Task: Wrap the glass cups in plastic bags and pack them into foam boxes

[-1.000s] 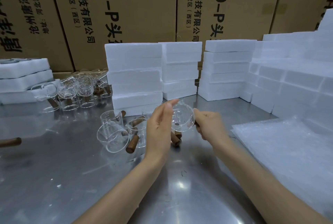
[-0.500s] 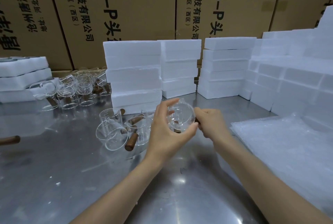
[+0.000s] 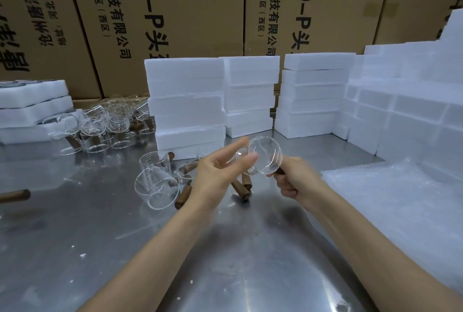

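Right hand point(image 3: 297, 182) grips the wooden handle of a glass cup point(image 3: 265, 155) held above a steel table point(image 3: 75, 236); left hand point(image 3: 218, 173), fingers straight, touches its rim. More cups point(image 3: 156, 186) lie on the table, plastic bags point(image 3: 400, 201) at right. Foam boxes point(image 3: 188, 101) stacked behind, cardboard cartons point(image 3: 188, 5) along the wall.

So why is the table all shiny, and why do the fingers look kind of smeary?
In the head view, the metal table mirrors the ceiling light as bright glare near the bottom edge; the left hand has blurry fingers, probably from moving; the glass cup shows only thin bright outlines because it is see-through.
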